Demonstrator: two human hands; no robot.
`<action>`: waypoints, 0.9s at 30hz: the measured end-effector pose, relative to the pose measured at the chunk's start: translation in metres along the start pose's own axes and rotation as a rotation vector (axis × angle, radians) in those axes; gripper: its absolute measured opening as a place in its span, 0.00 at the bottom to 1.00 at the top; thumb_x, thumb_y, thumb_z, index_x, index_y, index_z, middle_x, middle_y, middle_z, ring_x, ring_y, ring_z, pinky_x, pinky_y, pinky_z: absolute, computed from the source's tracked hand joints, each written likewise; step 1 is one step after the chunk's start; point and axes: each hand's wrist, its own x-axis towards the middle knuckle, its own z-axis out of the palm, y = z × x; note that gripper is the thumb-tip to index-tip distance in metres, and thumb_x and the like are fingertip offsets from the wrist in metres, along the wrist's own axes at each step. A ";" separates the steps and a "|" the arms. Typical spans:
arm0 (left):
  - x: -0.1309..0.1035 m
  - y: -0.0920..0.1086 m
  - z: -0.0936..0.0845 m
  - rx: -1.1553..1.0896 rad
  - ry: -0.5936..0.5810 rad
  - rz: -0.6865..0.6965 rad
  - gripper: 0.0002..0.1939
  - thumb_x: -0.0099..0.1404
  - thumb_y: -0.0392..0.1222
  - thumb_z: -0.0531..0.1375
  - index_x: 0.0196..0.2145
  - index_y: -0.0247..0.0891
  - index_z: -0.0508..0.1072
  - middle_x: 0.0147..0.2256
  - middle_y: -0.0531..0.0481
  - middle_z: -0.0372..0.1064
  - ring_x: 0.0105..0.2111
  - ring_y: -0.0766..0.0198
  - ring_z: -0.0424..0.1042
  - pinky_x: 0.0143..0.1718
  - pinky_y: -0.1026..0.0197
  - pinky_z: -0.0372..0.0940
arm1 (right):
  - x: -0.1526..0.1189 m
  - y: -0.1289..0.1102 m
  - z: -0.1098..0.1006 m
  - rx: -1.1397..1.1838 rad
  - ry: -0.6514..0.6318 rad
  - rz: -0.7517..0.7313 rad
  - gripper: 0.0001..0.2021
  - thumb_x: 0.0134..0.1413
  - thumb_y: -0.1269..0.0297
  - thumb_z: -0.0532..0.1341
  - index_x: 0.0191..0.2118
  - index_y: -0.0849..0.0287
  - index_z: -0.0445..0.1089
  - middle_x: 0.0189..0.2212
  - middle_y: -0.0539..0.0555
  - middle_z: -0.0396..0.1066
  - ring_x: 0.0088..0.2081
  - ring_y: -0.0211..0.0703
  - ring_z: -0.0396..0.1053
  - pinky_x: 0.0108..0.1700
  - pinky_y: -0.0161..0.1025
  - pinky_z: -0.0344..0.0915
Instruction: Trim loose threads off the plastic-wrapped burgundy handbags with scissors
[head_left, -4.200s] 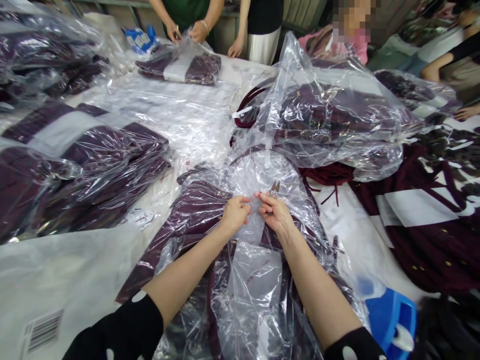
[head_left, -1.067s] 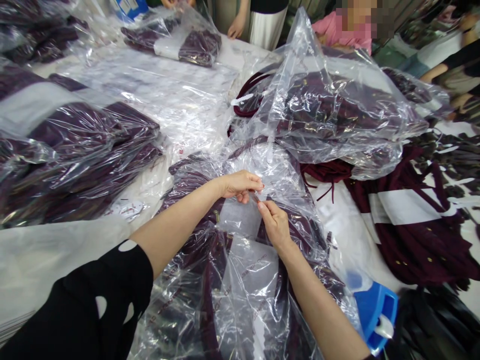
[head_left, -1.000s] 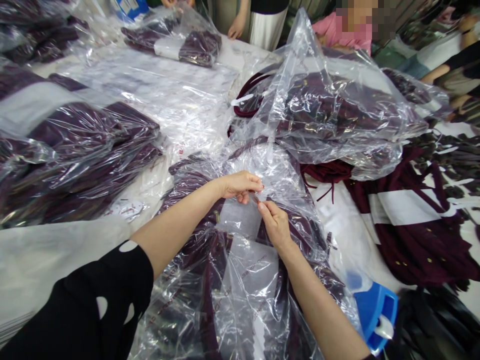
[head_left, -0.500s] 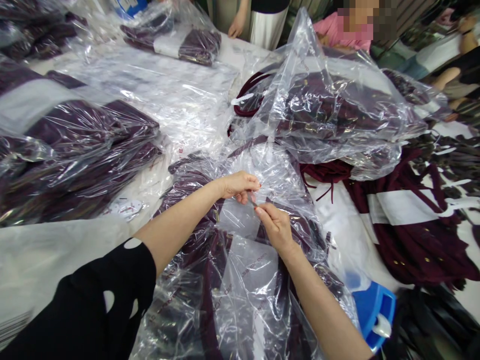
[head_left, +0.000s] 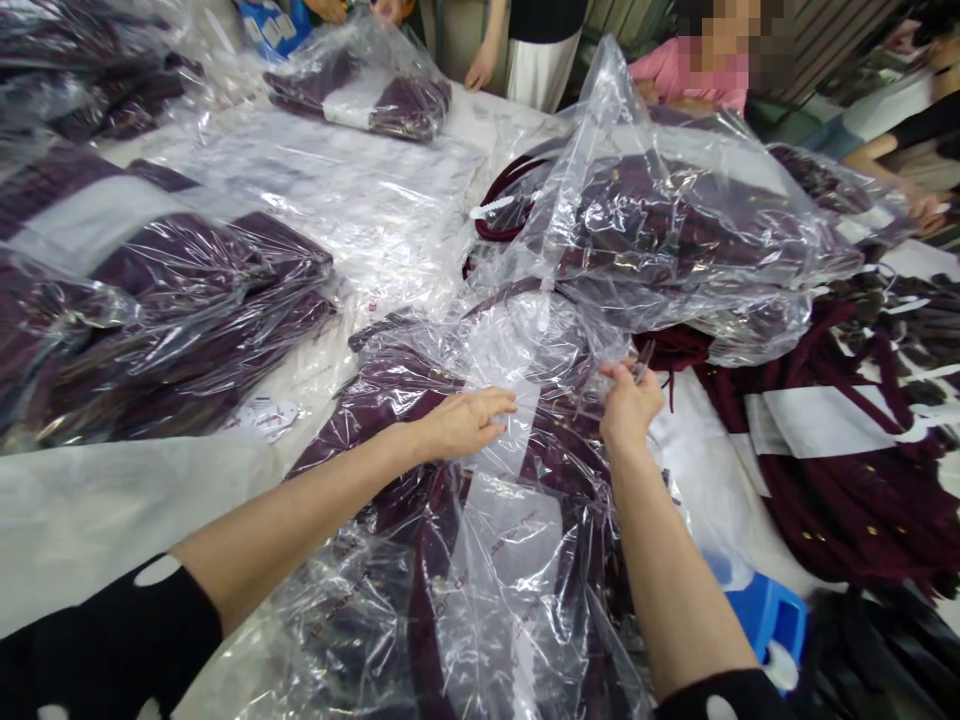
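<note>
Your left hand (head_left: 461, 425) lies flat, fingers spread, on the clear bag (head_left: 495, 540) of maroon clothing on the counter (head_left: 75, 510), while your right hand (head_left: 628, 405) pinches its edge (keep the plastic taut).

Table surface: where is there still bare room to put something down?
Bare white table shows left of the left hand, below the bagged garments. A smaller strip lies right of the right hand. The rest is crowded.
</note>
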 end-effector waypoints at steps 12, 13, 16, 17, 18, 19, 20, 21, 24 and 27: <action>-0.011 0.007 0.022 -0.260 0.285 -0.268 0.08 0.55 0.31 0.55 0.35 0.35 0.67 0.42 0.43 0.66 0.43 0.57 0.67 0.47 0.53 0.61 | -0.030 -0.030 0.082 0.244 -0.529 0.387 0.15 0.30 0.62 0.66 0.29 0.61 0.65 0.20 0.46 0.64 0.17 0.30 0.51 0.19 0.32 0.47; -0.008 0.005 0.021 -0.478 0.420 -0.439 0.08 0.55 0.30 0.54 0.34 0.35 0.65 0.37 0.44 0.67 0.38 0.60 0.69 0.43 0.55 0.64 | -0.026 -0.032 0.082 0.362 -0.618 0.469 0.14 0.30 0.64 0.65 0.28 0.61 0.65 0.19 0.46 0.64 0.15 0.27 0.47 0.17 0.31 0.43; 0.001 0.002 0.013 -1.138 0.574 -0.781 0.09 0.55 0.28 0.53 0.34 0.36 0.62 0.27 0.50 0.66 0.24 0.67 0.69 0.28 0.63 0.65 | -0.016 -0.040 0.072 0.558 -0.799 0.605 0.11 0.28 0.68 0.65 0.25 0.62 0.65 0.16 0.43 0.60 0.13 0.23 0.40 0.16 0.30 0.36; 0.005 0.001 0.011 -1.287 0.542 -0.802 0.09 0.54 0.28 0.54 0.34 0.35 0.62 0.26 0.51 0.66 0.21 0.68 0.68 0.24 0.65 0.63 | -0.013 -0.042 0.068 0.590 -0.813 0.611 0.11 0.28 0.69 0.65 0.25 0.62 0.65 0.15 0.41 0.57 0.13 0.23 0.40 0.16 0.29 0.36; 0.009 0.002 0.008 -1.380 0.509 -0.794 0.09 0.53 0.28 0.55 0.33 0.35 0.63 0.24 0.52 0.65 0.19 0.69 0.66 0.20 0.67 0.60 | -0.010 -0.043 0.063 0.614 -0.816 0.602 0.11 0.28 0.69 0.66 0.24 0.62 0.65 0.14 0.40 0.55 0.13 0.23 0.40 0.16 0.28 0.36; 0.013 0.002 0.007 -1.424 0.503 -0.776 0.07 0.53 0.28 0.56 0.32 0.34 0.64 0.23 0.53 0.65 0.17 0.71 0.64 0.18 0.69 0.56 | -0.008 -0.044 0.060 0.629 -0.814 0.583 0.12 0.28 0.69 0.66 0.24 0.61 0.64 0.13 0.39 0.53 0.14 0.23 0.41 0.16 0.28 0.37; 0.016 0.002 0.006 -1.432 0.526 -0.754 0.06 0.52 0.29 0.57 0.30 0.33 0.65 0.21 0.54 0.64 0.16 0.72 0.62 0.16 0.70 0.53 | -0.007 -0.044 0.056 0.638 -0.809 0.559 0.13 0.28 0.69 0.67 0.24 0.61 0.64 0.14 0.39 0.53 0.14 0.23 0.42 0.16 0.27 0.38; 0.020 0.003 0.005 -1.420 0.572 -0.724 0.05 0.52 0.30 0.58 0.28 0.32 0.65 0.20 0.55 0.63 0.15 0.74 0.60 0.16 0.70 0.51 | -0.008 -0.044 0.054 0.644 -0.800 0.534 0.13 0.28 0.68 0.67 0.25 0.61 0.64 0.15 0.39 0.54 0.14 0.23 0.43 0.16 0.27 0.40; 0.025 0.002 0.006 -1.308 0.717 -0.605 0.05 0.50 0.32 0.60 0.25 0.33 0.65 0.17 0.58 0.59 0.14 0.76 0.56 0.15 0.71 0.48 | -0.015 -0.039 0.049 0.650 -0.767 0.492 0.15 0.32 0.63 0.66 0.31 0.59 0.65 0.21 0.42 0.62 0.14 0.23 0.44 0.16 0.28 0.42; 0.026 0.001 0.006 -1.217 0.725 -0.562 0.06 0.51 0.35 0.60 0.23 0.34 0.64 0.15 0.60 0.57 0.13 0.76 0.56 0.14 0.71 0.45 | -0.028 -0.027 0.049 0.661 -0.766 0.493 0.16 0.36 0.62 0.63 0.36 0.58 0.65 0.21 0.41 0.62 0.13 0.23 0.43 0.15 0.28 0.42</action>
